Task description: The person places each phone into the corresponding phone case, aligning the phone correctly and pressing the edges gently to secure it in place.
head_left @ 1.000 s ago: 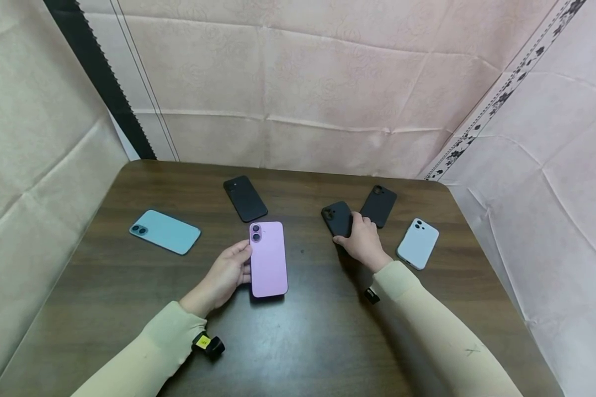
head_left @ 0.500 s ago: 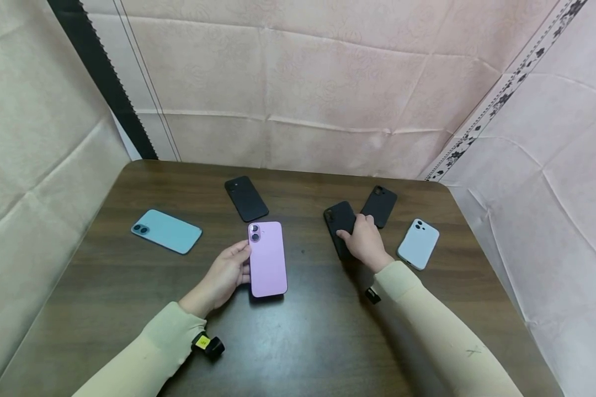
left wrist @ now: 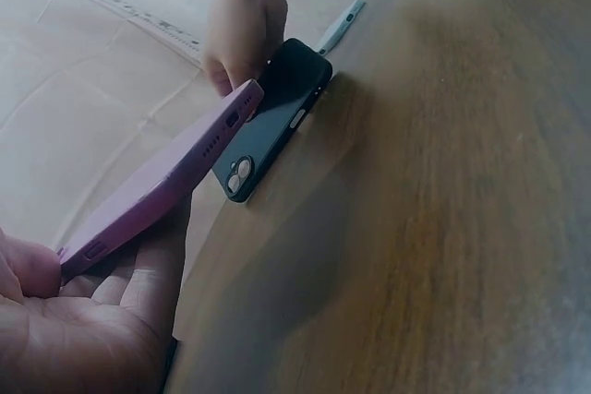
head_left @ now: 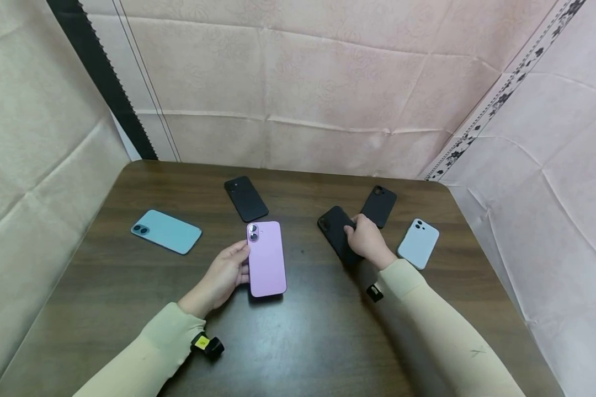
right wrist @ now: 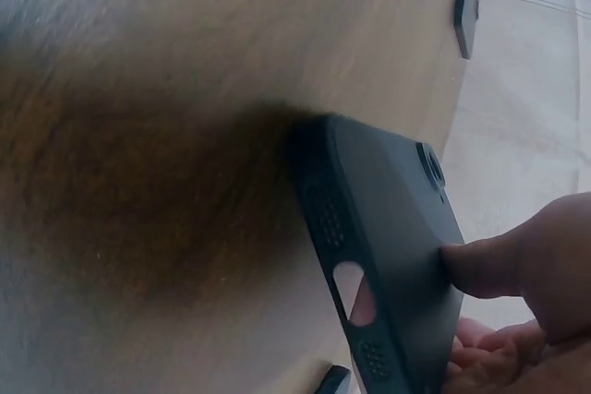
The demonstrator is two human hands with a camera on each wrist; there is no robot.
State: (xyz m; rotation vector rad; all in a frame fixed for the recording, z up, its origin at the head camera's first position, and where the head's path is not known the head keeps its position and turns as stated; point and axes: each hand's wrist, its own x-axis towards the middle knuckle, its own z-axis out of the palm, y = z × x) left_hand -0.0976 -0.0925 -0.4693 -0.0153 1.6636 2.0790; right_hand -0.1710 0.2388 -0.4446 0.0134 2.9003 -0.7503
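Observation:
My left hand [head_left: 223, 275] grips the left edge of a purple phone [head_left: 267, 259], camera side up, above the table's middle. The left wrist view has that purple phone [left wrist: 166, 182] between thumb and fingers. At the right, my right hand [head_left: 370, 240] pinches a black phone case [head_left: 339, 234] by its right side, tilted, with its camera corner at the upper left. In the right wrist view the thumb lies on the back of the black case [right wrist: 392, 228], and a cutout shows in its bottom edge.
A light blue phone [head_left: 166, 231] lies at the left of the wooden table [head_left: 298, 342]. One black phone or case [head_left: 245, 198] is behind the purple one. Another black one [head_left: 379, 205] and a pale blue one [head_left: 418, 243] lie on the right. Cloth hangs behind.
The black case in my right hand has come into fuller view and turned, its camera end shifting slightly left. My left hand and the purple phone have barely moved.

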